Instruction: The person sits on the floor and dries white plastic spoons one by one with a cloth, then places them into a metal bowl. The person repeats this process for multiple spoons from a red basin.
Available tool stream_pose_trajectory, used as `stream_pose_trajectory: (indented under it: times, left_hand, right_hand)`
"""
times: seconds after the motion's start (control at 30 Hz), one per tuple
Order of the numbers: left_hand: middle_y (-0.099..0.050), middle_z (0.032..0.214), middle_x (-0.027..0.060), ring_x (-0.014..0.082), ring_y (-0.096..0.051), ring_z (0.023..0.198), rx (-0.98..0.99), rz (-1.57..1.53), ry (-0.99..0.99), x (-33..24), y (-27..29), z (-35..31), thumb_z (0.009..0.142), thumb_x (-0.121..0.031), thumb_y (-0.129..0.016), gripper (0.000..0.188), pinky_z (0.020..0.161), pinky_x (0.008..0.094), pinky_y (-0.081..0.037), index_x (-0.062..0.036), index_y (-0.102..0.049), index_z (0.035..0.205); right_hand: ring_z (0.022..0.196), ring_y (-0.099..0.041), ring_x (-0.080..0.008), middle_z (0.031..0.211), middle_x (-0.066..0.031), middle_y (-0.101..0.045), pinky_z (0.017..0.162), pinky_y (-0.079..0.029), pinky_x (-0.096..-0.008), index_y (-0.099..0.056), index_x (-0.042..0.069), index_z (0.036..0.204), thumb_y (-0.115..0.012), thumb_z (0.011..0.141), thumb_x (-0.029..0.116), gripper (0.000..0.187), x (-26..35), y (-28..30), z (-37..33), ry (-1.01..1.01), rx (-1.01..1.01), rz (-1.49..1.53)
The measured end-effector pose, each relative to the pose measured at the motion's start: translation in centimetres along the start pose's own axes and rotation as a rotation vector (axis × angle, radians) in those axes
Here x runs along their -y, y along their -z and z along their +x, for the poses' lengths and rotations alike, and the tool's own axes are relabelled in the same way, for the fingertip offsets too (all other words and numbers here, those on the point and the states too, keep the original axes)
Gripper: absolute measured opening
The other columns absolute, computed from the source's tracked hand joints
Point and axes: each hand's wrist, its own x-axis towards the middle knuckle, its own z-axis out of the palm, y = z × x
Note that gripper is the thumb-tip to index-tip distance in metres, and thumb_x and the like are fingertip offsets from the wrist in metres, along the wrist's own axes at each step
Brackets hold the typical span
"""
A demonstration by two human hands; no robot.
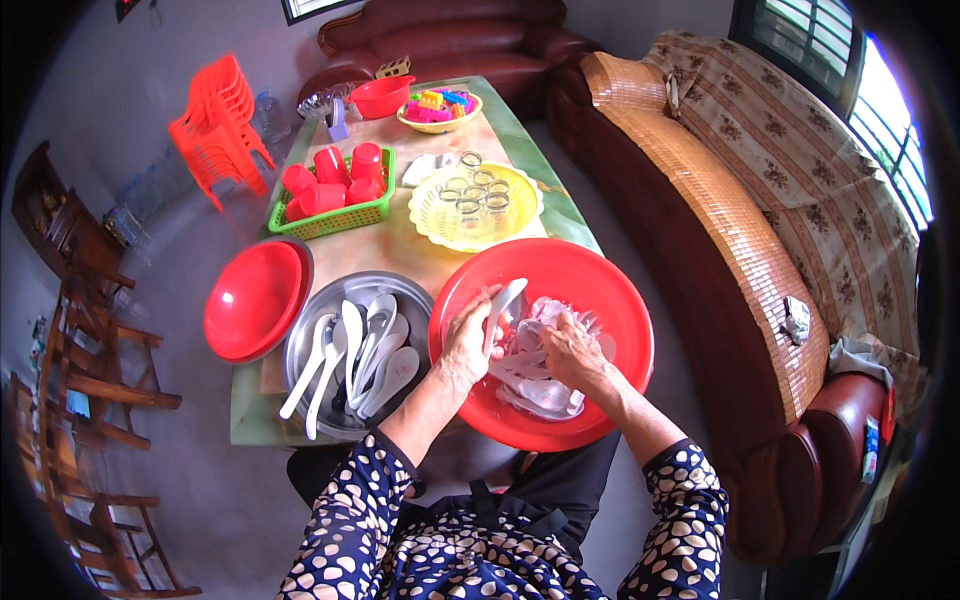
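My left hand (pixel 466 338) is closed around a white soup spoon (pixel 506 297), its end pointing up over the left part of a large red basin (pixel 620 290). Inside the basin, my right hand (pixel 578 352) has its fingers curled into crumpled translucent plastic (pixel 540 392); its fingertips are partly hidden there. Other clear and whitish pieces lie around that hand, too jumbled to tell apart. Just left of the basin stands a grey metal bowl (pixel 296 385) with several white spoons (pixel 352 335) lying in it, handles toward different sides.
A red lid-like dish (pixel 252 300) lies at the table's left edge. Farther back are a green basket (pixel 330 222) of red cups, a yellow tray (pixel 436 228) with glass rings or small cups, and a bowl of colourful blocks (pixel 440 106). A sofa (pixel 680 300) runs along the right.
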Motion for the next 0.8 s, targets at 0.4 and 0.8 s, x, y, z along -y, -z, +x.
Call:
stream_pose_trajectory:
  times: [0.4, 0.8]
  left_hand:
    - [-0.057, 0.072, -0.0014, 0.0117, -0.057, 0.06, 0.149, -0.195, 0.237, 0.1, 0.1, -0.2, 0.09, -0.053, -0.042, 0.04, 0.039, 0.0218, -0.038, -0.0168, -0.054, 0.101]
    - [-0.06, 0.107, 0.0057, 0.0188, -0.058, 0.098, 0.313, -0.243, 0.02, 0.8, 0.0, 0.5, 0.093, -0.049, -0.038, 0.049, 0.085, 0.0328, -0.049, -0.0087, -0.05, 0.118]
  right_hand:
    - [0.086, -0.059, -0.035, 0.093, -0.0201, -0.057, 0.074, -0.048, -0.0388, -0.058, 0.001, 0.1, -0.059, 0.069, 0.002, 0.031, 3.0, 1.8, 4.7, -0.121, -0.532, 0.602]
    - [0.089, -0.054, -0.0406, 0.099, -0.0228, -0.051, 0.078, -0.045, -0.0434, -0.058, -0.001, 0.101, -0.056, 0.067, -0.002, 0.034, 4.8, -0.4, 2.1, 0.041, -0.387, 0.528]
